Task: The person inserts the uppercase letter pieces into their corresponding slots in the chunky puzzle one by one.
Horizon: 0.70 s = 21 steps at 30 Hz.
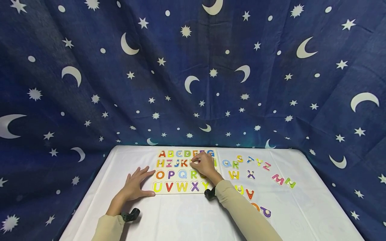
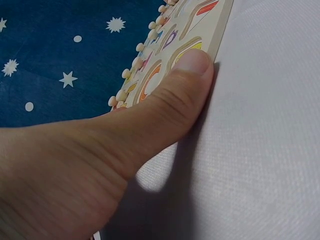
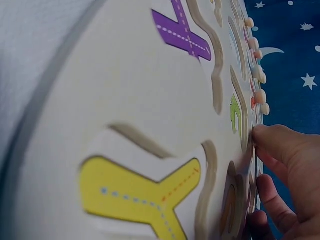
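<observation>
A wooden alphabet puzzle board (image 1: pixel 176 180) lies on the table, its upper rows holding knobbed letters such as the red K piece (image 1: pixel 184 163). My left hand (image 1: pixel 135 184) has its fingers spread at the board's left side; its thumb (image 2: pixel 175 90) rests on the near left corner. My right hand (image 1: pixel 208 165) reaches over the board and pinches a small letter piece just right of the K, mostly hidden by the fingers. In the right wrist view, the thumb (image 3: pixel 280 142) is close over the board, beyond the printed yellow Y recess (image 3: pixel 125 190).
Several loose knobbed letters lie right of the board, among them a yellow W (image 1: pixel 233 175), a purple X (image 1: pixel 251 174), a pink M (image 1: pixel 277 179) and a purple P (image 1: pixel 265 212). A white cloth (image 1: pixel 181 217) covers the table; a starry blue curtain (image 1: pixel 169 87) hangs behind.
</observation>
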Available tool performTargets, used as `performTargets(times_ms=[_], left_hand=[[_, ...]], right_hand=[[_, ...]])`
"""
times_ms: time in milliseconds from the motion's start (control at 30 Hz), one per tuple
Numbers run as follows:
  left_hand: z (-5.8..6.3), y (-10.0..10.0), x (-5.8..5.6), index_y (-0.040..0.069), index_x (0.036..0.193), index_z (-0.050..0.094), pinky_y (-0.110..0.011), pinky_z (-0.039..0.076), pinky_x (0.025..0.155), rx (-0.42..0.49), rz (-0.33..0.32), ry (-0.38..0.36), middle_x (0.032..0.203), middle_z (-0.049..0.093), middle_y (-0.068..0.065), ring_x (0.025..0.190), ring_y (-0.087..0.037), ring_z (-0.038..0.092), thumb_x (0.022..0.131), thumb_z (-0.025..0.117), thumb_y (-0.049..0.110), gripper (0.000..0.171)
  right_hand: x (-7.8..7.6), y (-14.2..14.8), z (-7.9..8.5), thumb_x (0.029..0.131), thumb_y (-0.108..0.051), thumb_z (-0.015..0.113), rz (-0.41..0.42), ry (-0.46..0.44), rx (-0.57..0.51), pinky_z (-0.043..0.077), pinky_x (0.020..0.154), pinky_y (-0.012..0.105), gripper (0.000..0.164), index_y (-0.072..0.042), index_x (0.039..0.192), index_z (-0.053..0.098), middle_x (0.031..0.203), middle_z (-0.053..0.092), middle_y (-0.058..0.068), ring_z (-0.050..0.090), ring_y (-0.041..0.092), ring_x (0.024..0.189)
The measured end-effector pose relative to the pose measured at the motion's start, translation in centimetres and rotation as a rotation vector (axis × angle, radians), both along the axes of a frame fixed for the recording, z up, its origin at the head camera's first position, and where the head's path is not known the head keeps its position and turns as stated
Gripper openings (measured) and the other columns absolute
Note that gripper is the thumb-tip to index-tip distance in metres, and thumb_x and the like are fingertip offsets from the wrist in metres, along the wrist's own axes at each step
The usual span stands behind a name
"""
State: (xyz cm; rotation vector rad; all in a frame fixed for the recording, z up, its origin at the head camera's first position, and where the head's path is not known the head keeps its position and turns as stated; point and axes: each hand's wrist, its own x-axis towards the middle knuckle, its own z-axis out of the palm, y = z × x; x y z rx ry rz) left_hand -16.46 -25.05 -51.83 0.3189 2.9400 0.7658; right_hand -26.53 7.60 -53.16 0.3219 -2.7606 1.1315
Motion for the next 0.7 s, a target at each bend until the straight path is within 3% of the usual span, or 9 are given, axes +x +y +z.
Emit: performTargets(times_ms=[433,600,700], left_hand=[[0.1,0.1,0.1,0.018,0.148,0.056,-0.077,0.003,0.116,-0.011,0.004,-0.011,0.161,0.038,-0.021,0.152,-0.051,0.017,0.063,0.094,0.053,0.099],[0.0,0.1,0.0,0.018,0.148,0.056,-0.077,0.003,0.116,-0.005,-0.001,-0.013,0.161,0.038,-0.021,0.152,-0.052,0.017,0.063,0.094,0.053,0.099],[0.0,0.1,0.0,0.018,0.148,0.057,-0.078,0.003,0.116,0.003,-0.001,-0.004,0.161,0.037,-0.022,0.151,-0.052,0.016,0.063,0.094,0.053,0.099]], right_hand=[[0.0,0.3,0.0,0.081,-0.023,0.088,0.025,-0.001,0.007,0.024,0.120,0.061,0.009,-0.019,0.086,0.082,0.103,0.075,0.001,0.058,0.033,0.115],[0.0,1.4,0.5,0.084,-0.020,0.086,0.129,0.001,-0.042,0.046,0.094,0.046,0.015,-0.013,0.096,0.081,0.099,0.070,0.004,0.058,0.025,0.098],[-0.2,2.6,1.0,0.086,-0.013,0.083,0.217,0.018,-0.082,0.052,0.080,0.033,0.021,-0.007,0.105,0.079,0.100,0.067,0.008,0.060,0.022,0.087]])
